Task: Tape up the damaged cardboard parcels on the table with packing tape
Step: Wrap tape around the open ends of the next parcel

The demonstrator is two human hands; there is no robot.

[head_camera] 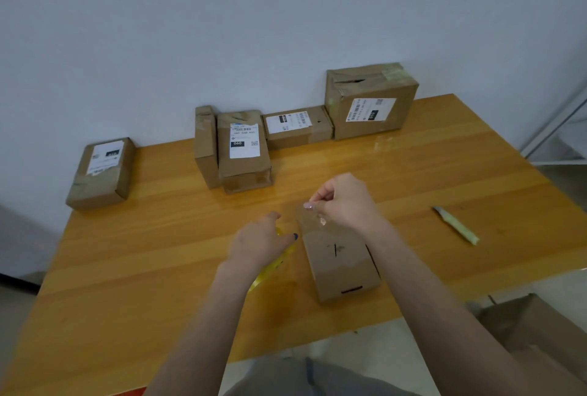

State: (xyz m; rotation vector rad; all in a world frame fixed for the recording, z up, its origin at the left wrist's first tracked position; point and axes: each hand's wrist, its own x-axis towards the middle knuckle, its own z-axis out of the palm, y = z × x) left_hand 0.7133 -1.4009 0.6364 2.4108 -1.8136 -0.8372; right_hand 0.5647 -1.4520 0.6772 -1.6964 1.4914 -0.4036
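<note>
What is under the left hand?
A yellow roll of packing tape, held by the left hand on the table. Only its yellow edge peeks out; the hand covers the rest.

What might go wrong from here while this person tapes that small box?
The right hand pinches a clear tape strip over the small parcel; the strip may fold on itself or land crooked. The left hand grips the tape roll, so nothing pins the parcel, which may slide. The cutter lies off to the right, so cutting means letting go.
</note>
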